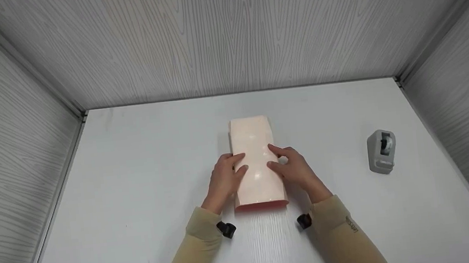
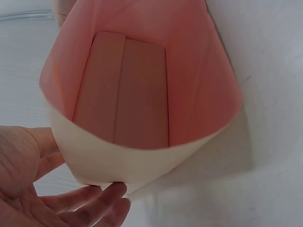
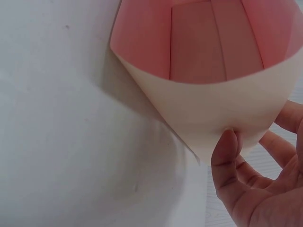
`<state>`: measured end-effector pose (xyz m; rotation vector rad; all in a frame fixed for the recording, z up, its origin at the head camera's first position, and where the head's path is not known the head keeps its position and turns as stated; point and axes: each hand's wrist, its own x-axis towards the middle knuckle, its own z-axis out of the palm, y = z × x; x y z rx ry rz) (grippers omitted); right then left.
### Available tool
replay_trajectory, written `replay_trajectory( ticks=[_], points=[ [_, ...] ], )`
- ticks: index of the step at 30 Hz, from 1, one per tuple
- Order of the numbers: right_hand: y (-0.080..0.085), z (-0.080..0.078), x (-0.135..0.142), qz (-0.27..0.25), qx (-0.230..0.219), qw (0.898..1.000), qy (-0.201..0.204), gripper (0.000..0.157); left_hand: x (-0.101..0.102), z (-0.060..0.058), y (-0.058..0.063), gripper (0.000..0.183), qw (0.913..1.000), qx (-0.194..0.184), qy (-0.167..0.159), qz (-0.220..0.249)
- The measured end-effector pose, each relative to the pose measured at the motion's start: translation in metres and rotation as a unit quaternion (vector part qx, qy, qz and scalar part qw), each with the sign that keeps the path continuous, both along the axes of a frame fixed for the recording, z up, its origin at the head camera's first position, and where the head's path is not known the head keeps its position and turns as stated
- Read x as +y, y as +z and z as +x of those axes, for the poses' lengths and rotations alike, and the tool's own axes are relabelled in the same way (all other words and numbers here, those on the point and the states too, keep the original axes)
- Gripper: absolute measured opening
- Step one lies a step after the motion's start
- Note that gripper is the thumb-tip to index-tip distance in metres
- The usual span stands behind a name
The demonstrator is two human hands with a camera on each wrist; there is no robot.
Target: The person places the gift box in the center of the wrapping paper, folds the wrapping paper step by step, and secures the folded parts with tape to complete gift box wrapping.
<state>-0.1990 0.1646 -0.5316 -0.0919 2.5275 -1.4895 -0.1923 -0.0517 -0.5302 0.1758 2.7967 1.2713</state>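
A sheet of wrapping paper, glossy cream outside and pink inside, is folded around a flat box and lies lengthwise mid-table. Its near end gapes, and inside it the box shows in the left wrist view; the right wrist view shows the same box. My left hand holds the paper's left side, thumb and index finger on the top face. Opposite, my right hand grips the right side, its thumb pressing a small dent into the paper. The paper hides the box's far part.
A grey tape dispenser with a roll in it stands on the right of the white table. Wood-patterned panels enclose the table at the back and both sides.
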Motion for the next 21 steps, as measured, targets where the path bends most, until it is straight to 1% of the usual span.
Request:
replay_trajectory(
  ticks=[4, 8, 13, 16, 21],
  points=[
    [-0.0016, -0.0008, 0.0007, 0.008, -0.004, 1.0, 0.0, 0.057, 0.0005, 0.0007, -0.0001, 0.038, 1.0, 0.009, 0.003, -0.002],
    [-0.002, -0.0011, 0.001, 0.014, 0.002, 1.0, 0.003, 0.057, 0.001, 0.0009, -0.0005, 0.037, 0.9997, 0.021, 0.005, -0.008],
    [0.0, 0.0004, -0.0007, 0.016, -0.005, 1.0, -0.008, 0.057, 0.002, 0.0023, -0.0014, 0.037, 0.9992, 0.031, 0.005, -0.024],
    [0.0022, 0.0021, -0.0029, 0.019, -0.01, 1.0, -0.016, 0.056, 0.0022, 0.0037, -0.0013, 0.038, 0.999, 0.029, 0.004, -0.034],
    [0.0032, 0.0036, -0.006, 0.015, -0.005, 1.0, -0.014, 0.057, 0.0008, 0.0062, -0.0005, 0.038, 0.9979, 0.04, -0.002, -0.052]
  ],
)
